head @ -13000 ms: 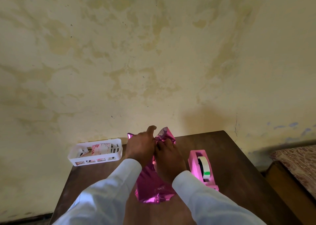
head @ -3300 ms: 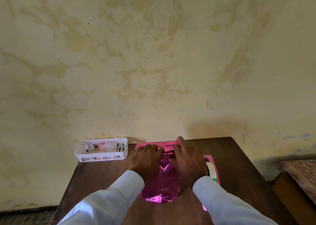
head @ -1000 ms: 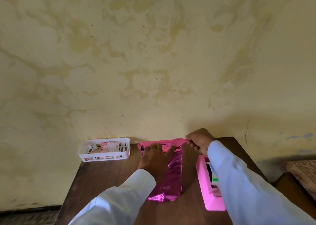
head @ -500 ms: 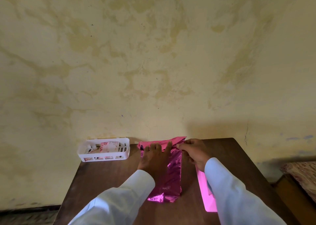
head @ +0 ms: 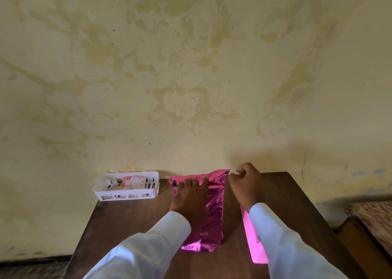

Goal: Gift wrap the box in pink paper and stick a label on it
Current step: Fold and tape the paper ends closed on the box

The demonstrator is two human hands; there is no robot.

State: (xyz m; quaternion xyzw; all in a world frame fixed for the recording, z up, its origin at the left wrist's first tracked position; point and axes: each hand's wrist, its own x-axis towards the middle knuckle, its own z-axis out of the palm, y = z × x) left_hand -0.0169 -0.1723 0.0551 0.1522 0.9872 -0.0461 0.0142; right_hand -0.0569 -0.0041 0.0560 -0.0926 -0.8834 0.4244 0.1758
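The box is hidden inside shiny pink paper (head: 214,210), which lies lengthwise on the dark wooden table (head: 131,219). My left hand (head: 188,196) lies flat on top of the wrapped box, with straight fingers pressing near its far end. My right hand (head: 244,183) is just right of the far end. Its curled fingers pinch the far right corner of the loose paper flap that sticks out by the wall. A white basket (head: 127,195) at the far left holds floral label cards (head: 133,182).
A pink tape dispenser (head: 253,244) sits right of the box, mostly covered by my right forearm. The table's far edge meets a stained yellow wall. A patterned bed or cushion (head: 375,217) lies beyond the table's right edge.
My right hand has shifted from over the flap's inner part out to its right corner, drawing the flap toward the right. The left hand has stayed flat on the box.
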